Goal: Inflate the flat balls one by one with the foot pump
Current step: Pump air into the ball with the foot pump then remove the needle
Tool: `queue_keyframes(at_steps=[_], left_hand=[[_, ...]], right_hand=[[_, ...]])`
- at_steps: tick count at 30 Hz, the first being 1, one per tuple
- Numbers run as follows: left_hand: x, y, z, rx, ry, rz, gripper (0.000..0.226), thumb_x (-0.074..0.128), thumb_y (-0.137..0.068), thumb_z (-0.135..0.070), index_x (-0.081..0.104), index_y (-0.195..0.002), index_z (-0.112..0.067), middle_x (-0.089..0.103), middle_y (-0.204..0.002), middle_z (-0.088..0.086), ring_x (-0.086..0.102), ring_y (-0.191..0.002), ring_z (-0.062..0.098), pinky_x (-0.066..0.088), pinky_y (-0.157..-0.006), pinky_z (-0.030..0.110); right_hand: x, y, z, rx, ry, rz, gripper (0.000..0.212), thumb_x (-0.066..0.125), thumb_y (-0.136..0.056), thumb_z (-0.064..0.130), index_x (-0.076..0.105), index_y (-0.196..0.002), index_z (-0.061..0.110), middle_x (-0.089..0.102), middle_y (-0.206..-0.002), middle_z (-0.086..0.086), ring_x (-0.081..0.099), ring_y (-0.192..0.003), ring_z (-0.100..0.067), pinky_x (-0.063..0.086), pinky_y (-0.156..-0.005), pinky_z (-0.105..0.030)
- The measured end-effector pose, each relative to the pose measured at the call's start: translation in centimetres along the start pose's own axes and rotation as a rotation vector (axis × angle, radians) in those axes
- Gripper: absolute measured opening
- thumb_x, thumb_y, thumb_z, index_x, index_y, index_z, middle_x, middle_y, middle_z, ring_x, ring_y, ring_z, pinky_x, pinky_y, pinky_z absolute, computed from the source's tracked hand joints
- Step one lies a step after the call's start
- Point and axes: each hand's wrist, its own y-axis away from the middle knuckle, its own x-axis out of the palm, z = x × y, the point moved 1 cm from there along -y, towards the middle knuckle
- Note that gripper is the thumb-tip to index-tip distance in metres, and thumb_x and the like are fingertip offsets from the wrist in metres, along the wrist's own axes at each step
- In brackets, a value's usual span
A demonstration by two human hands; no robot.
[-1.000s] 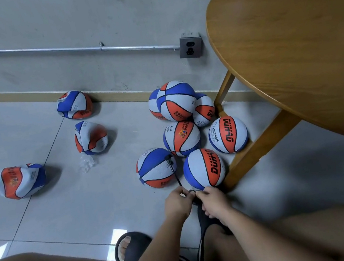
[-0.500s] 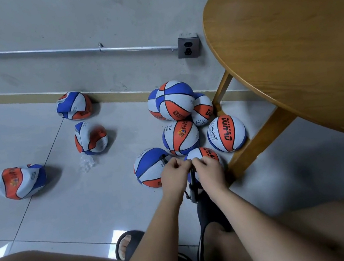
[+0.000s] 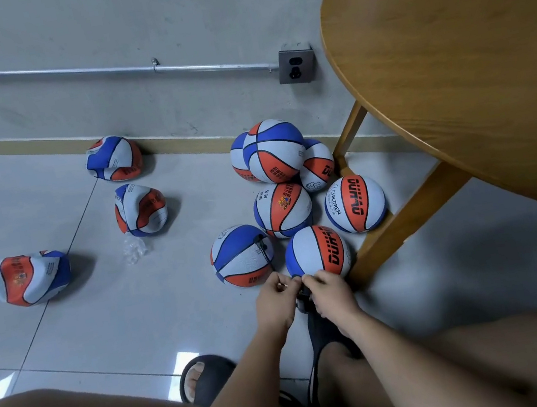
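Three flat, crumpled balls lie on the floor at left: one point(image 3: 31, 278) nearest, one point(image 3: 141, 209) in the middle, one point(image 3: 114, 158) by the wall. Several round inflated balls cluster near the table leg. A thin black hose point(image 3: 263, 250) runs onto the ball point(image 3: 242, 255) in front of my left hand. My left hand point(image 3: 276, 299) and my right hand point(image 3: 328, 294) meet at the top of the black foot pump point(image 3: 306, 298), fingers curled and pinching a small black part there. The pump body is mostly hidden under my right foot.
A wooden table point(image 3: 456, 58) fills the right, its leg point(image 3: 406, 226) slanting down beside the balls. A wall socket point(image 3: 295, 66) and metal pipe point(image 3: 95, 70) sit on the grey wall. Crumpled clear plastic point(image 3: 135, 249) lies on the tiles. My left slipper point(image 3: 204, 379) is below.
Both hands rose toward the balls half a second ago and have now come back down to the pump top, still held together.
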Motion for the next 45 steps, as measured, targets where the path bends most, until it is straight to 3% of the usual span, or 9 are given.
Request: queue_keyframes(at_steps=[4, 10, 15, 20, 23, 30, 35, 39, 45], left_hand=[[-0.4, -0.4, 1.3, -0.06, -0.102, 0.034, 0.03, 0.075, -0.092, -0.043, 0.067, -0.088, -0.014, 0.078, -0.08, -0.004, 0.073, -0.084, 0.018, 0.056, -0.074, 0.033], [-0.1, -0.3, 1.3, -0.1, -0.209, 0.034, 0.03, 0.075, -0.094, -0.042, 0.068, -0.084, -0.014, 0.077, -0.079, -0.005, 0.069, -0.077, 0.017, 0.05, -0.063, 0.027], [-0.7, 0.0, -2.6, 0.054, -0.01, 0.043, 0.033, 0.076, -0.094, -0.03, 0.057, -0.08, -0.009, 0.06, -0.071, -0.001, 0.052, -0.061, 0.009, 0.044, -0.055, 0.02], [-1.2, -0.7, -6.0, 0.137, 0.105, 0.023, 0.035, 0.076, -0.093, -0.033, 0.051, -0.076, -0.014, 0.052, -0.067, -0.006, 0.045, -0.065, 0.012, 0.041, -0.067, 0.032], [-0.9, -0.4, -5.1, 0.144, 0.144, 0.032, 0.041, 0.075, -0.095, -0.037, 0.051, -0.082, -0.005, 0.056, -0.072, -0.001, 0.048, -0.066, 0.012, 0.045, -0.071, 0.035], [-0.8, -0.1, -1.9, 0.108, 0.112, 0.065, 0.038, 0.073, -0.1, -0.034, 0.056, -0.092, 0.0, 0.06, -0.073, -0.003, 0.05, -0.065, 0.009, 0.044, -0.056, 0.019], [-0.5, -0.3, 0.8, 0.031, 0.037, 0.073, 0.032, 0.071, -0.1, -0.037, 0.059, -0.091, -0.008, 0.072, -0.078, -0.003, 0.062, -0.07, 0.012, 0.047, -0.067, 0.028], [-0.5, -0.2, 2.0, -0.005, -0.052, 0.075, 0.033, 0.071, -0.097, -0.041, 0.062, -0.091, -0.01, 0.077, -0.085, 0.0, 0.073, -0.087, 0.021, 0.055, -0.077, 0.035], [0.3, 0.1, 1.8, -0.051, -0.157, 0.054, 0.031, 0.069, -0.1, -0.039, 0.063, -0.096, -0.009, 0.077, -0.084, -0.001, 0.069, -0.082, 0.022, 0.049, -0.064, 0.028]], right_hand=[[0.2, -0.1, -1.4, 0.067, 0.068, 0.038, 0.043, 0.058, -0.078, 0.061, 0.052, -0.074, 0.019, 0.051, -0.059, -0.004, 0.044, -0.057, -0.024, 0.035, -0.059, -0.041], [-0.4, 0.1, -1.3, 0.146, 0.048, 0.057, 0.027, 0.065, -0.099, 0.035, 0.055, -0.082, 0.015, 0.048, -0.063, -0.006, 0.039, -0.047, -0.02, 0.03, -0.046, -0.028], [-1.1, 0.7, 3.4, -0.012, 0.014, -0.066, 0.029, 0.062, -0.095, 0.032, 0.056, -0.074, 0.013, 0.056, -0.066, -0.006, 0.051, -0.061, -0.024, 0.041, -0.056, -0.032], [-1.5, 1.4, 7.2, -0.189, -0.004, -0.168, 0.037, 0.061, -0.099, 0.034, 0.05, -0.073, 0.009, 0.051, -0.063, -0.004, 0.048, -0.063, -0.021, 0.039, -0.06, -0.036], [-0.9, 1.7, 6.5, -0.207, -0.027, -0.156, 0.038, 0.058, -0.104, 0.037, 0.054, -0.081, 0.007, 0.056, -0.067, -0.006, 0.053, -0.065, -0.023, 0.043, -0.062, -0.038], [-0.1, 0.6, 2.8, -0.123, -0.047, -0.054, 0.036, 0.056, -0.095, 0.048, 0.048, -0.075, 0.02, 0.05, -0.062, -0.003, 0.049, -0.056, -0.023, 0.042, -0.058, -0.039], [0.5, -0.5, -0.5, -0.05, 0.052, 0.025, 0.043, 0.052, -0.087, 0.066, 0.052, -0.082, 0.023, 0.054, -0.065, -0.004, 0.049, -0.064, -0.027, 0.04, -0.064, -0.043], [0.1, 0.3, -1.2, 0.04, 0.049, 0.078, 0.04, 0.057, -0.098, 0.053, 0.057, -0.088, 0.014, 0.057, -0.065, -0.004, 0.049, -0.056, -0.023, 0.041, -0.056, -0.038], [-0.2, -0.3, -2.0, 0.172, 0.007, 0.091, 0.032, 0.061, -0.107, 0.042, 0.066, -0.103, 0.01, 0.056, -0.071, -0.007, 0.046, -0.055, -0.021, 0.037, -0.048, -0.028]])
